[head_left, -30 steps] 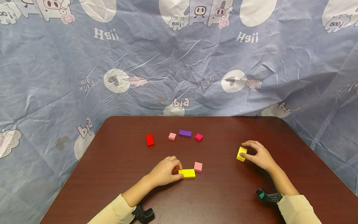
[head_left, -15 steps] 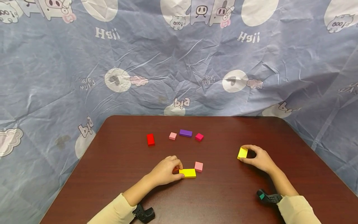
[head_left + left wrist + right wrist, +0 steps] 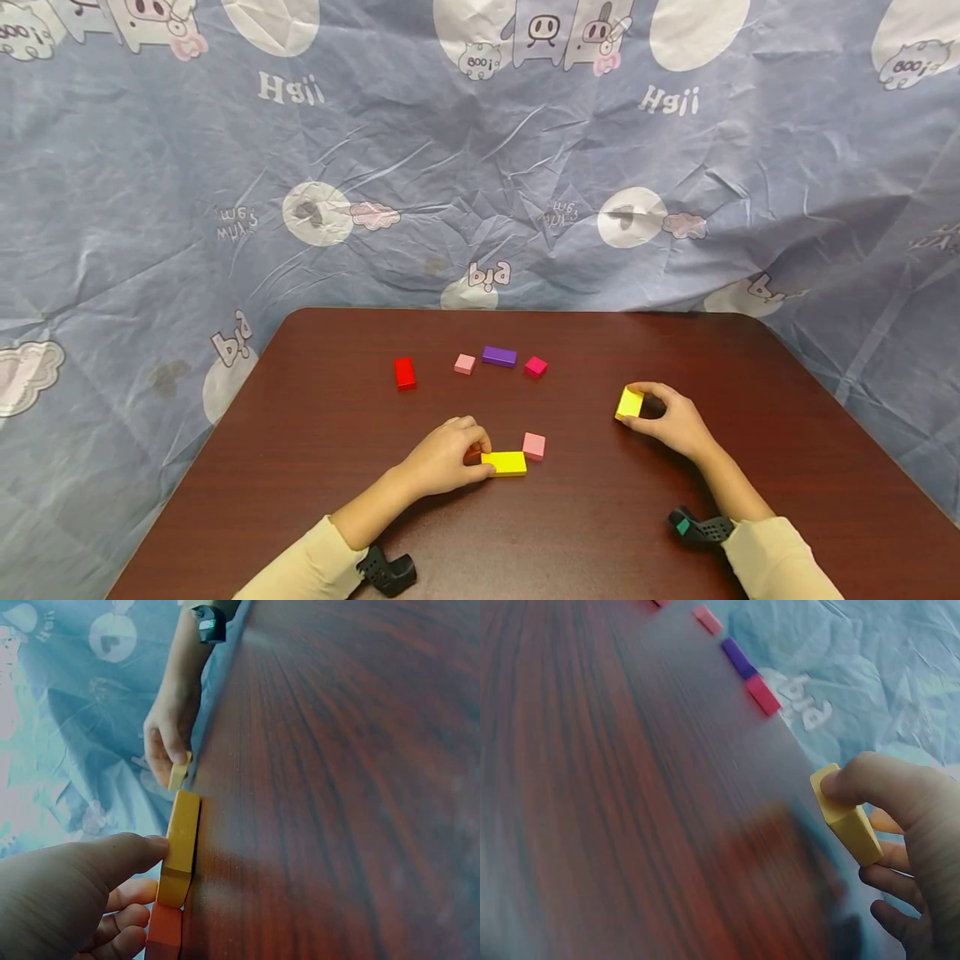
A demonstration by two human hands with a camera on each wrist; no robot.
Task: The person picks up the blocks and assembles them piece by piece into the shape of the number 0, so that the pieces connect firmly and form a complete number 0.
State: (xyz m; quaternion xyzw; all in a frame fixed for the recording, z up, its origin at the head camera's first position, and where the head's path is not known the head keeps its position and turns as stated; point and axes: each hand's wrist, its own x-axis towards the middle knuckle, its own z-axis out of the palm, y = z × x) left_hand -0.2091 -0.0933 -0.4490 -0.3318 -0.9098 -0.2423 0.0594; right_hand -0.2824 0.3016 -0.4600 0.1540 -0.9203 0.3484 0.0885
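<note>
My left hand (image 3: 447,458) pinches the left end of a long yellow block (image 3: 507,464) lying on the table. An orange block (image 3: 164,930) lies end to end with it, mostly hidden under that hand in the head view. A pink block (image 3: 534,446) sits close by the yellow block's far right corner. Farther right, my right hand (image 3: 675,425) grips a second yellow block (image 3: 629,403) between thumb and fingers. In the right wrist view this yellow block (image 3: 849,822) is tilted, with the thumb across one face.
Toward the back of the brown table (image 3: 600,517) lie a red block (image 3: 405,374), a small pink block (image 3: 464,364), a purple block (image 3: 499,357) and a magenta block (image 3: 536,367). A blue patterned cloth (image 3: 405,125) hangs behind the table's far edge.
My right hand has taken firmer hold of its yellow block, thumb now at the near end, and moved it left. My left hand stays in place on the other yellow block.
</note>
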